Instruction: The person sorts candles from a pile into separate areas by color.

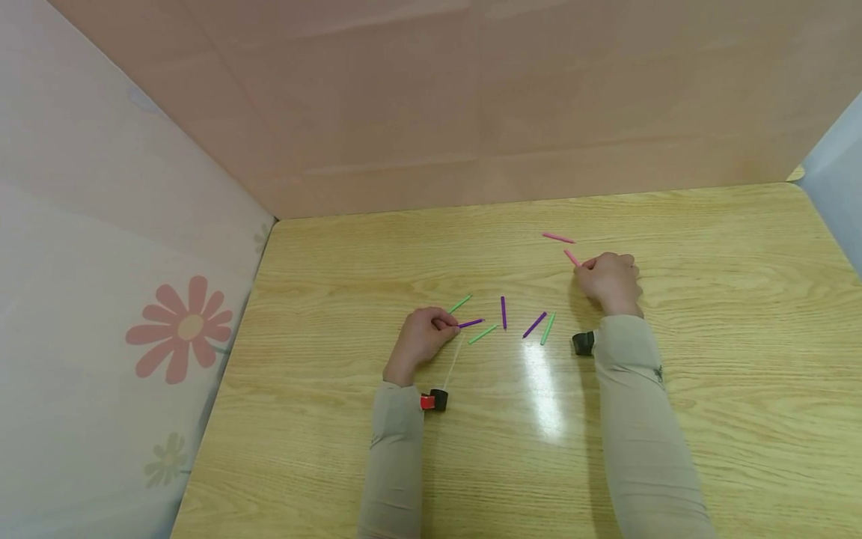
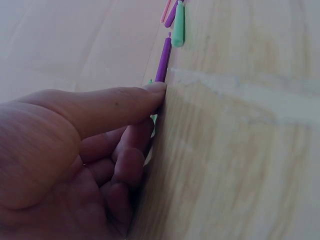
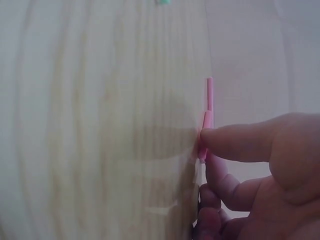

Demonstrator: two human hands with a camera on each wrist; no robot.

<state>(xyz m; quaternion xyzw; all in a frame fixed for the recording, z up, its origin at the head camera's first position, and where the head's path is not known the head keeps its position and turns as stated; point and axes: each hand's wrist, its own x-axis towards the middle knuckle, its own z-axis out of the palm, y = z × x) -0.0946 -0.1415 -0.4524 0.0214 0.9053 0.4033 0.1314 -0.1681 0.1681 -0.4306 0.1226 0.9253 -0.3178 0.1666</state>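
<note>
Left hand (image 1: 422, 335): thumb and fingers closed in a pinch on the left end of a purple stick (image 1: 472, 323). Green sticks (image 1: 483, 334) lie just beyond and to its right.

Right hand (image 1: 611, 283), farther off: thumb and finger pinch the near end of a pink stick (image 1: 572, 257); second pink stick (image 1: 559, 238) just beyond, to the left.

Table (image 1: 741, 359), between hands: two more purple sticks (image 1: 535, 325), the right one beside a third green stick (image 1: 548, 328).
</note>
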